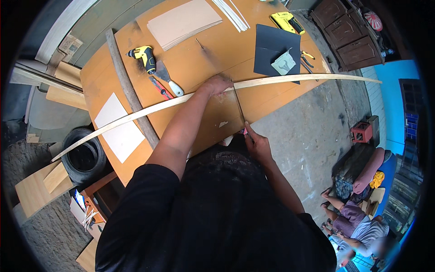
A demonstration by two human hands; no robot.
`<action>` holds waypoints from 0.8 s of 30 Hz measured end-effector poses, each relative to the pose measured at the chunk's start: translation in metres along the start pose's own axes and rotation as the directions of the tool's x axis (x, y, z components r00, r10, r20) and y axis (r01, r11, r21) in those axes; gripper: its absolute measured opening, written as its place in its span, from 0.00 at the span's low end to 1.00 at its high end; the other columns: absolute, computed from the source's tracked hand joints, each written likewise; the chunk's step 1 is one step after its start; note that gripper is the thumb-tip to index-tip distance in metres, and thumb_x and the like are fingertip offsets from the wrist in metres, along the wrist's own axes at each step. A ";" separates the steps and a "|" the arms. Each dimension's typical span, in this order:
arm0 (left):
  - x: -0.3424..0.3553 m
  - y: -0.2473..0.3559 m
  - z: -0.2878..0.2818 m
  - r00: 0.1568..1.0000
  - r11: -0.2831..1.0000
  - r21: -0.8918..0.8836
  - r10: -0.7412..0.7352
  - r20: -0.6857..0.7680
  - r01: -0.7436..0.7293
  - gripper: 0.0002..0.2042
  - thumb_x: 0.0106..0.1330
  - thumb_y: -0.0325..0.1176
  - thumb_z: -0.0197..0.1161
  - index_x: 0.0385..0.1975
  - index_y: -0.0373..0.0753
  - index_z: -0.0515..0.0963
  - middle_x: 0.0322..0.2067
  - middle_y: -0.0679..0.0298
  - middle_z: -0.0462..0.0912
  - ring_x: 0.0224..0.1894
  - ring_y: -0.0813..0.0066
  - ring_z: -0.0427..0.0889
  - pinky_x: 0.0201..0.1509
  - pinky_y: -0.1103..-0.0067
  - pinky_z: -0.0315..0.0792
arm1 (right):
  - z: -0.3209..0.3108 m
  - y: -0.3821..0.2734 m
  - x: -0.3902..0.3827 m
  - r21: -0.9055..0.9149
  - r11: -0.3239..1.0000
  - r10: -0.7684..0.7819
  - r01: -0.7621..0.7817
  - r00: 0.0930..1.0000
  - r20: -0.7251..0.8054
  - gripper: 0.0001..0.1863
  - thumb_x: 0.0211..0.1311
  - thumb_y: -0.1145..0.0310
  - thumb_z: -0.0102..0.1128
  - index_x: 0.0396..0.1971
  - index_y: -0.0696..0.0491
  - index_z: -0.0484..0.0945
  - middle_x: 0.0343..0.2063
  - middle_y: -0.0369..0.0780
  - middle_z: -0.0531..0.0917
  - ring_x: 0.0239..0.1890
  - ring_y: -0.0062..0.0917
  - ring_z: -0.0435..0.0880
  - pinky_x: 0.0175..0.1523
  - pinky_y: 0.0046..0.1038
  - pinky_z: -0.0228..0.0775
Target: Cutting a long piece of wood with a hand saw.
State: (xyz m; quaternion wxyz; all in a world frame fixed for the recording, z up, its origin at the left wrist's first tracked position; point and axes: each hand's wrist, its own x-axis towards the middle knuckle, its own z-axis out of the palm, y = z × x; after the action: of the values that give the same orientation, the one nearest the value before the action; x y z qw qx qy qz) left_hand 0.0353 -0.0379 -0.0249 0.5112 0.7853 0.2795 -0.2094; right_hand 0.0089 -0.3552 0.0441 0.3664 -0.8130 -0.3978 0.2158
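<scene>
At the near edge of the orange table (272, 97), the right hand (256, 144) closes its fingers around what seems to be a small knife. Farther in, the left hand (217, 84) presses flat, fingers spread, on a long wooden strip (149, 110) crossing the table. Beyond the strip lie a scraper (168, 78), a yellow drill (144, 56), black sheets (274, 45) and pale boards (183, 21).

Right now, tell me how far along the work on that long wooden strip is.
Done: the long wooden strip lies across the orange table. In hand: the left hand presses it down while the right hand, near the table's edge, holds a small tool to a straight line running up to the strip. Left: no break shows in the strip.
</scene>
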 end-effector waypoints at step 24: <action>-0.012 0.015 -0.001 0.999 0.998 -0.049 -0.040 0.012 0.041 0.25 0.59 0.52 0.59 0.39 0.33 0.83 0.29 0.55 0.85 0.25 0.68 0.82 0.32 0.72 0.78 | -0.001 0.003 -0.011 0.031 0.999 -0.035 0.037 0.998 -0.050 0.27 0.63 0.69 0.57 0.64 0.44 0.68 0.24 0.54 0.79 0.25 0.45 0.81 0.32 0.37 0.73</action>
State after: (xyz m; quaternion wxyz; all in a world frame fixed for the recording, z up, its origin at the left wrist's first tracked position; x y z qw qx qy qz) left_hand 0.0361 -0.0444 -0.0070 0.5274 0.7656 0.2976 -0.2171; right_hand 0.0047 -0.3657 0.0426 0.3930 -0.8048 -0.3997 0.1951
